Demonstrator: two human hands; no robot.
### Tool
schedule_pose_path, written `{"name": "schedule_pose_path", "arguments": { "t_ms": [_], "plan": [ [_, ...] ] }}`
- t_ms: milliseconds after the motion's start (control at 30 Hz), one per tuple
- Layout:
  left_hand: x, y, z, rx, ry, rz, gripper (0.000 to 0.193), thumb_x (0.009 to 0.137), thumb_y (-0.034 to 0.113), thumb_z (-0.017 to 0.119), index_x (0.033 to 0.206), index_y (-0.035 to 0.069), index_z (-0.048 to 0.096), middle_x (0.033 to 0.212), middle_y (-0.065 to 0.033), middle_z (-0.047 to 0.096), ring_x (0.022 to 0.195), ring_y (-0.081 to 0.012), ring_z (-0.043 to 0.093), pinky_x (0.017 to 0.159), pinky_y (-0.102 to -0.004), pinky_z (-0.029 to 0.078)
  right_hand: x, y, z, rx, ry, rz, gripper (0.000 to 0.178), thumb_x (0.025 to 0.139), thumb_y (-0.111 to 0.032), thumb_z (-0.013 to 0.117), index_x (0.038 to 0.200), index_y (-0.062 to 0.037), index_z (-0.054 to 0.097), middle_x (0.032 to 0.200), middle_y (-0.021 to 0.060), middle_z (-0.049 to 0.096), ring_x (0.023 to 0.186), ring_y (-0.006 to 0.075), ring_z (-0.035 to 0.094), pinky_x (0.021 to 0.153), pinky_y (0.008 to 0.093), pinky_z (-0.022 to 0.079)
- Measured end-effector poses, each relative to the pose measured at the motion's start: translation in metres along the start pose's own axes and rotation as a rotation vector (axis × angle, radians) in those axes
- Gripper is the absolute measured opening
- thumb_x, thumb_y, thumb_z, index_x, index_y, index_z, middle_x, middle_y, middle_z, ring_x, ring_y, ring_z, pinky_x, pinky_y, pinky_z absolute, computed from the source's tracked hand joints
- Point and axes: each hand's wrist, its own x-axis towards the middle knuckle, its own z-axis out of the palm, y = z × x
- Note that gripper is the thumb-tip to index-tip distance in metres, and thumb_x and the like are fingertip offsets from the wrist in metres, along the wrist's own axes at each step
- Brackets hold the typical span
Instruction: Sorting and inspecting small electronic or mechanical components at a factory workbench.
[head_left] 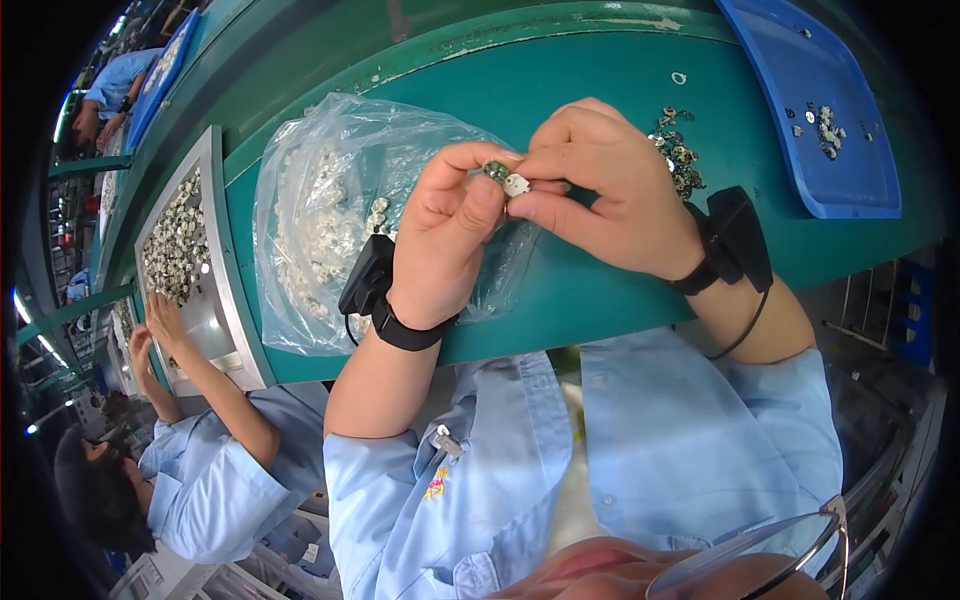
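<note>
My left hand [445,225] pinches a small round green part [496,171] between thumb and fingertips, above the green table. A small white part [516,186] meets it, and my right hand [600,185] closes thumb and fingers around that side. The two parts touch; whether they are joined I cannot tell. A clear plastic bag [290,190] full of small white parts lies just left of my left hand. To the right of my right hand is a loose pile of small dark and metallic parts [678,155].
A blue tray [800,70] with a few small parts sits at the far right. One small ring-shaped piece [679,78] lies on the green tabletop [560,75]. At left, a co-worker's hands [165,325] reach over a metal-framed tray [222,250] of small parts. Black devices are strapped to my wrists.
</note>
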Motion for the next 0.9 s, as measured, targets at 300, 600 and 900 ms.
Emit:
{"name": "schedule_pose_path", "arguments": {
  "t_ms": [300,600,900],
  "plan": [
    [0.001,0.011,0.001,0.232,0.2,0.031,0.024,0.087,0.008,0.056,0.11,0.0,0.053,0.089,-0.0041,0.059,0.081,-0.0098,0.056,0.075,-0.0231,0.045,-0.001,-0.002,0.002,0.141,0.12,0.161,0.023,0.076,0.0,0.06,0.098,-0.0048,0.063,0.084,0.0044,0.059,0.078,0.0137,0.054,0.071,0.0249,0.043],
    [0.004,0.005,0.0,0.089,0.081,0.062,0.023,0.086,0.003,0.055,0.108,0.0,0.052,0.085,-0.0034,0.059,0.079,-0.0097,0.057,0.074,-0.0219,0.047,0.0,-0.002,-0.003,0.316,0.033,0.292,0.023,0.079,0.0,0.059,0.101,-0.0025,0.061,0.086,0.0055,0.06,0.077,0.0115,0.055,0.069,0.0223,0.044],
    [0.002,0.008,0.001,0.141,0.096,-0.027,0.019,0.086,0.006,0.056,0.105,0.001,0.054,0.09,-0.0043,0.06,0.081,-0.0092,0.057,0.073,-0.021,0.046,0.0,-0.002,-0.005,0.26,0.058,0.203,0.021,0.076,0.001,0.062,0.097,-0.0026,0.063,0.088,0.0071,0.061,0.077,0.0128,0.057,0.068,0.0241,0.045]
  ]
}}
